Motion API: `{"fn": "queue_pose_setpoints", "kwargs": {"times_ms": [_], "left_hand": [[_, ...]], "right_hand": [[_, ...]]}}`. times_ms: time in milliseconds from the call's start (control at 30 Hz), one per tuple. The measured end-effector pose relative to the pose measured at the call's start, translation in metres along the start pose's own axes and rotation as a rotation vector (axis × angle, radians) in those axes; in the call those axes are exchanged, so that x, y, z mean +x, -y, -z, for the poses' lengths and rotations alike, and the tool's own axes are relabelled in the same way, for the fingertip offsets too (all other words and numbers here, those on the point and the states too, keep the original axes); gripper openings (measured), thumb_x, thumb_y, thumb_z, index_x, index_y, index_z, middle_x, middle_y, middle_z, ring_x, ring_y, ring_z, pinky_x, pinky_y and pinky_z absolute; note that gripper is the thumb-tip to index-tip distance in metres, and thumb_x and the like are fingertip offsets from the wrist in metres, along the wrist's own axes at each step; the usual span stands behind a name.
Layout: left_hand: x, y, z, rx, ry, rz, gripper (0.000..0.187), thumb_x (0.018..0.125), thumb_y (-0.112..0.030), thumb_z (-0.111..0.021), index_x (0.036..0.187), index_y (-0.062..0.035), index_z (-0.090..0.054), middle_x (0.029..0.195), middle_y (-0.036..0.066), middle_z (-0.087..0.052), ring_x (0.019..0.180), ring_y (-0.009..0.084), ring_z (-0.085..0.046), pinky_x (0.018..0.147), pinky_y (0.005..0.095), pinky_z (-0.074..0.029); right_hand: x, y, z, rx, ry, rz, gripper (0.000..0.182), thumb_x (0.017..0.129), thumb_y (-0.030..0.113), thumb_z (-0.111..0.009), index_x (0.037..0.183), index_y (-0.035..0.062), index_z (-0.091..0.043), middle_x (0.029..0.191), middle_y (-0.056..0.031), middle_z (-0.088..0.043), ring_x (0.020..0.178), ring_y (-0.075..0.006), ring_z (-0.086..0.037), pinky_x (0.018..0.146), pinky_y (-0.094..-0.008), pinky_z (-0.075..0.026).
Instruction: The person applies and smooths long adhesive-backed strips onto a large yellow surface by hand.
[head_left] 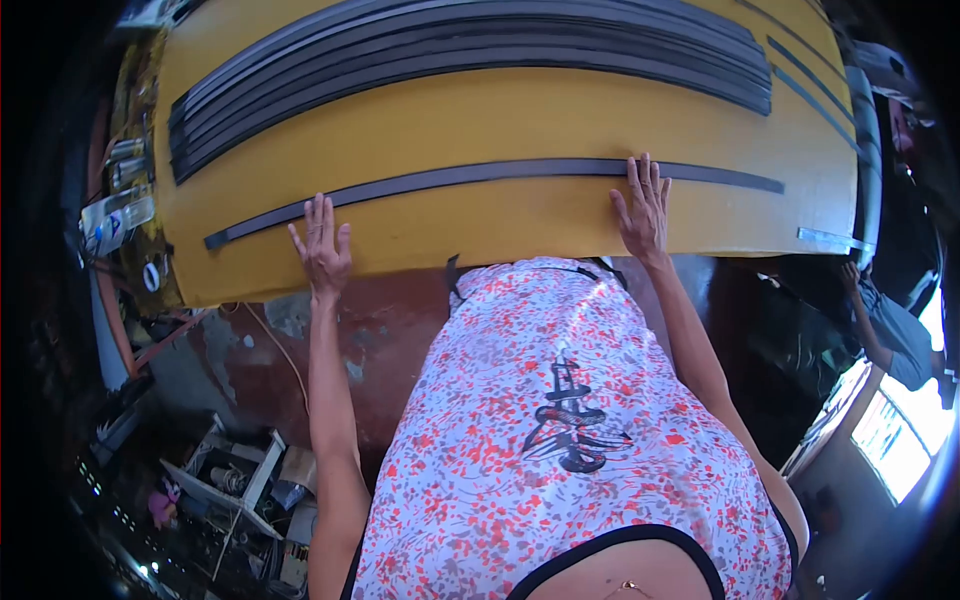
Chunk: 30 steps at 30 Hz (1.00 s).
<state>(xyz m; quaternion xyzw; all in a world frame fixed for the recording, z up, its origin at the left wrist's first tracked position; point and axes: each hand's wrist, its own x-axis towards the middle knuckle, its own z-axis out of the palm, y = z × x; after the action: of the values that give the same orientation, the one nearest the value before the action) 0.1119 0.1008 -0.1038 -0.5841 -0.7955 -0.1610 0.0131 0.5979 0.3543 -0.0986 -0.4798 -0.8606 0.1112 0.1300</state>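
A long, thin dark grey strip [480, 175] lies across the yellow tabletop [450, 225] in front of me. Near its left end, my left hand [323, 252] rests with fingers stretched out, the fingertips on the strip. Toward its right part, my right hand [645, 212] lies flat with fingers apart, fingertips touching the strip's edge. Neither hand grasps anything. Farther back, a stack of similar grey strips [470, 62] spans most of the table's width.
Several thin strips [815, 97] lie at the far right. A short pale metal piece [833, 239] sits at the right corner. A plastic bottle [118, 222] and tape roll [152, 277] are along the left edge. Another person's arm [868, 318] shows at right.
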Motion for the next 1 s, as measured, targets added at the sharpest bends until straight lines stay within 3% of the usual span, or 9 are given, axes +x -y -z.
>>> {"fn": "queue_pose_setpoints", "kwargs": {"times_ms": [100, 233, 400, 500, 600, 733, 1000], "left_hand": [[0.024, -0.053, -0.014, -0.029, -0.123, 0.051, 0.053, 0.102, -0.032, -0.053, 0.148, -0.0067, -0.046, 0.159, 0.007, -0.039, 0.150, 0.0262, -0.030, 0.121, 0.0606, -0.011], [0.075, -0.171, -0.046, -0.218, -0.104, -0.125, 0.049, 0.100, -0.030, -0.056, 0.144, -0.0064, -0.052, 0.152, 0.015, -0.047, 0.146, 0.0296, -0.037, 0.120, 0.0592, -0.016], [0.108, -0.295, -0.080, -0.316, 0.083, -0.433, 0.064, 0.097, -0.038, -0.058, 0.152, -0.0096, -0.040, 0.157, 0.008, -0.041, 0.148, 0.0264, -0.033, 0.120, 0.0635, -0.012], [0.101, -0.317, -0.102, -0.280, 0.144, -0.488, 0.068, 0.098, -0.043, -0.055, 0.155, -0.0120, -0.035, 0.160, 0.005, -0.036, 0.150, 0.0233, -0.027, 0.120, 0.0638, -0.008], [0.093, -0.285, -0.103, -0.308, 0.209, -0.489, 0.066, 0.099, -0.045, -0.051, 0.155, -0.0151, -0.035, 0.162, 0.003, -0.033, 0.153, 0.0208, -0.022, 0.120, 0.0644, -0.004], [0.070, -0.206, -0.072, -0.081, 0.210, -0.311, 0.061, 0.101, -0.045, -0.049, 0.154, -0.0179, -0.039, 0.162, 0.001, -0.032, 0.152, 0.0219, -0.024, 0.121, 0.0620, -0.004], [0.022, -0.068, -0.034, 0.071, 0.147, -0.133, 0.060, 0.102, -0.040, -0.049, 0.155, -0.0141, -0.037, 0.163, 0.004, -0.030, 0.152, 0.0256, -0.023, 0.120, 0.0607, -0.001]], "right_hand": [[-0.003, -0.042, 0.012, -0.063, -0.038, -0.112, 0.064, 0.103, 0.043, -0.048, 0.158, 0.0147, -0.029, 0.166, -0.0125, -0.017, 0.153, -0.0361, -0.015, 0.123, -0.0538, -0.007], [-0.003, -0.084, 0.025, -0.169, -0.078, -0.150, 0.061, 0.105, 0.043, -0.043, 0.158, 0.0171, -0.030, 0.167, -0.0119, -0.016, 0.153, -0.0375, -0.014, 0.122, -0.0559, -0.007], [0.000, -0.066, 0.009, -0.138, -0.120, -0.078, 0.056, 0.103, 0.040, -0.048, 0.156, 0.0236, -0.036, 0.166, -0.0119, -0.018, 0.151, -0.0394, -0.018, 0.121, -0.0580, -0.011], [0.004, -0.036, 0.002, -0.120, -0.136, -0.101, 0.057, 0.101, 0.038, -0.052, 0.155, 0.0243, -0.039, 0.165, -0.0109, -0.022, 0.151, -0.0389, -0.021, 0.121, -0.0572, -0.012], [0.006, -0.016, -0.004, -0.090, -0.148, -0.111, 0.057, 0.100, 0.039, -0.054, 0.154, 0.0248, -0.041, 0.165, -0.0092, -0.024, 0.151, -0.0381, -0.022, 0.121, -0.0563, -0.014], [0.006, -0.007, -0.004, -0.064, -0.143, -0.121, 0.058, 0.099, 0.040, -0.055, 0.153, 0.0257, -0.041, 0.165, -0.0084, -0.025, 0.151, -0.0368, -0.023, 0.122, -0.0553, -0.015], [-0.003, -0.018, 0.004, -0.111, -0.157, -0.124, 0.060, 0.098, 0.040, -0.057, 0.153, 0.0216, -0.042, 0.163, -0.0118, -0.029, 0.149, -0.0360, -0.026, 0.121, -0.0537, -0.016]]}}
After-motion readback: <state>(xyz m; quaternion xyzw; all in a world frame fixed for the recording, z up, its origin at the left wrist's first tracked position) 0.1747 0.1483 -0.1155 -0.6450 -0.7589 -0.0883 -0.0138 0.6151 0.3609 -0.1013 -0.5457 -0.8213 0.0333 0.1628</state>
